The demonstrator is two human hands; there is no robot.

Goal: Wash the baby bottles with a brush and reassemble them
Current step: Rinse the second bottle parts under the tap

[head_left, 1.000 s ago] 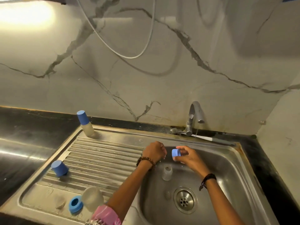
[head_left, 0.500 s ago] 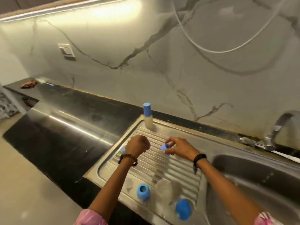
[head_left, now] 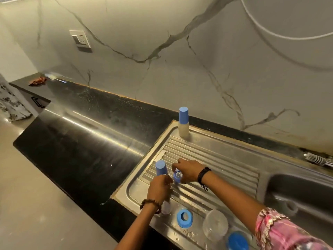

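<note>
Our right hand pinches blue collar ring over drainboard; left hand grips blue cap beside ring.

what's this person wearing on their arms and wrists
The left hand has a brown beaded bracelet at the wrist. The right hand has a black corded band at the wrist, and a pink patterned sleeve covers the upper forearm.
</note>
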